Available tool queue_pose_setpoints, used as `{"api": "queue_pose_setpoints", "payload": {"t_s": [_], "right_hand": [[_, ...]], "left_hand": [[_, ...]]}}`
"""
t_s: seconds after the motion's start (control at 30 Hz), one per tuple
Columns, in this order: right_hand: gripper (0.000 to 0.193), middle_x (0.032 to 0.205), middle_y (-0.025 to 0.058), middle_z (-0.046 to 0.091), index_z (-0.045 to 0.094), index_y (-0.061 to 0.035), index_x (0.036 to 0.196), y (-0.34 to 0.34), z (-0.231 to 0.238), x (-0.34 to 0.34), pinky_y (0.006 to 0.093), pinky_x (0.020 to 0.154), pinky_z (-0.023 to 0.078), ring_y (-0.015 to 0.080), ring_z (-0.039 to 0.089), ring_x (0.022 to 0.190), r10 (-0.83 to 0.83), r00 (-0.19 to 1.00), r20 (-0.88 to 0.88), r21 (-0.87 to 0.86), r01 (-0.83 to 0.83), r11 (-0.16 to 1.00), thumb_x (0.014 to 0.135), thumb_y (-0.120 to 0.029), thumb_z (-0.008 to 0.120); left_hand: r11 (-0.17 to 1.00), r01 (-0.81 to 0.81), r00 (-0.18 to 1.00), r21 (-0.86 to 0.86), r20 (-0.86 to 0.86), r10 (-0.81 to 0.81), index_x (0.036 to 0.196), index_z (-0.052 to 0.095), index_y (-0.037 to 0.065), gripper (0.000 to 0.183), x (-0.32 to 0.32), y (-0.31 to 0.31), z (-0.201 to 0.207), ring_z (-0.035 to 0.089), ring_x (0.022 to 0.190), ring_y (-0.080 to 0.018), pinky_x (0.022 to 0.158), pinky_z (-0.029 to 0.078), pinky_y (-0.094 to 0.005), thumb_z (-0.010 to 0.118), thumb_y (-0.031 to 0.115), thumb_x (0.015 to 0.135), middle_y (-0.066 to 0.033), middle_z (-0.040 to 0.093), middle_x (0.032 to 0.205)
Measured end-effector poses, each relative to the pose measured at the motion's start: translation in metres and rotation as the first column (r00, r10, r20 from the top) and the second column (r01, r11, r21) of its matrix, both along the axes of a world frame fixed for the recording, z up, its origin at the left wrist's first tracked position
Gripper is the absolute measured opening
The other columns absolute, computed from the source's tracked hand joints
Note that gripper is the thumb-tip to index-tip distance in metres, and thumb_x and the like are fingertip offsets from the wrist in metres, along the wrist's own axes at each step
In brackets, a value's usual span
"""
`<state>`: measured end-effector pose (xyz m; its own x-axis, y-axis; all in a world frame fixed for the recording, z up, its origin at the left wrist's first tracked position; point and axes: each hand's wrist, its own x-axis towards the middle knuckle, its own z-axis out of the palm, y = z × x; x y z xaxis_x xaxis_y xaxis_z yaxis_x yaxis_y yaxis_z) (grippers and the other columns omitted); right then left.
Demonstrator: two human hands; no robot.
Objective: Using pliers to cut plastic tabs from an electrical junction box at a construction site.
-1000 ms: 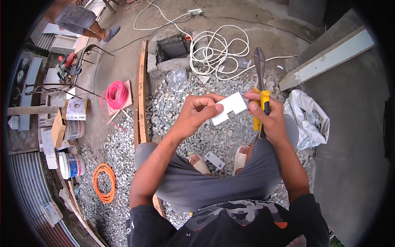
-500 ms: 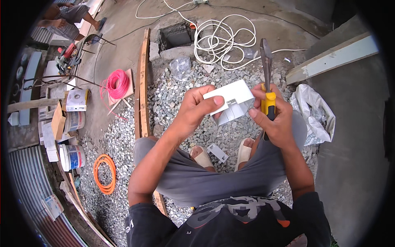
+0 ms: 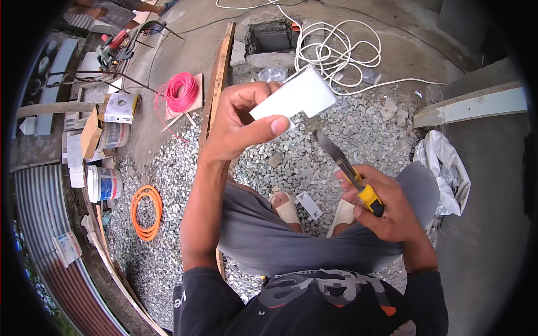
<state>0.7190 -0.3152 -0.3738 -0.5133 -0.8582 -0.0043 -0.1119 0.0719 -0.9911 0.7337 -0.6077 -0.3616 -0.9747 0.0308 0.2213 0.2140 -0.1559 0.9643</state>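
Observation:
My left hand [image 3: 241,117] grips a white plastic box [image 3: 302,96] with a notch cut in its lower edge, thumb on the near side and fingers behind. The box is held tilted above the gravel, and its inside is turned from sight. Lower and to the right, my right hand [image 3: 378,201] is closed round the yellow-and-black handles of what look like tin snips [image 3: 335,152]. Their long dark metal blades point up and left, apart from the box. On the gravel between my sandalled feet lies a flat white slotted plate [image 3: 309,205].
Coiled white cable [image 3: 342,53] lies beyond the gravel beside a square pit [image 3: 273,38]. Wooden planks [image 3: 221,70], a pink coil [image 3: 180,93], an orange hose [image 3: 146,213] and a bucket [image 3: 104,183] are at left. A white sack [image 3: 448,173] rests at right. Another person sits far left.
The white box has moved up and left in my left hand and turned, hiding its open side. My right hand has lowered the snips, which now lean left, away from the box.

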Motion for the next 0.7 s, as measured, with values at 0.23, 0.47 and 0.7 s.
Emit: {"api": "queue_pose_setpoints", "payload": {"t_s": [0.23, 0.47, 0.7], "right_hand": [[0.045, 0.131, 0.02, 0.048, 0.061, -0.0011, 0.11, -0.008, 0.004, 0.004, 0.0443, 0.096, 0.042, 0.0368, 0.051, 0.115, -0.089, 0.872, -0.481, 0.103, 0.157, 0.982, 0.065, 0.002, 0.064], [0.05, 0.128, 0.0191, 0.048, 0.059, -0.0032, 0.109, -0.007, 0.011, -0.001, 0.0475, 0.092, 0.042, 0.0382, 0.052, 0.111, -0.059, 0.775, -0.629, 0.116, 0.169, 0.979, 0.059, 0.0, 0.069], [0.049, 0.111, 0.0138, 0.054, 0.052, -0.0014, 0.114, 0.001, -0.016, 0.011, 0.0327, 0.075, 0.048, 0.0206, 0.06, 0.089, -0.412, 0.89, -0.192, -0.023, 0.416, 0.909, 0.068, -0.004, 0.069]], "left_hand": [[0.966, -0.019, 0.98, -0.257, -0.198, -0.034, 0.056, 0.051, 0.013, 0.036, 0.003, -0.016, 0.005, 0.058, 0.073, -0.0158, 0.105, 0.026, -0.0429, 0.087, 0.015, 0.057, -0.0021, 0.063, 0.068], [0.931, -0.014, 0.939, -0.364, -0.324, -0.113, 0.051, 0.048, 0.013, 0.04, 0.008, -0.016, 0.006, 0.059, 0.074, -0.0208, 0.103, 0.027, -0.0451, 0.088, 0.016, 0.051, -0.0023, 0.061, 0.06], [0.965, -0.116, 0.976, -0.236, -0.208, 0.067, 0.056, 0.048, 0.012, 0.037, 0.014, -0.007, 0.011, 0.058, 0.074, -0.02, 0.1, 0.03, -0.0441, 0.085, 0.016, 0.055, -0.0039, 0.061, 0.064]]}}
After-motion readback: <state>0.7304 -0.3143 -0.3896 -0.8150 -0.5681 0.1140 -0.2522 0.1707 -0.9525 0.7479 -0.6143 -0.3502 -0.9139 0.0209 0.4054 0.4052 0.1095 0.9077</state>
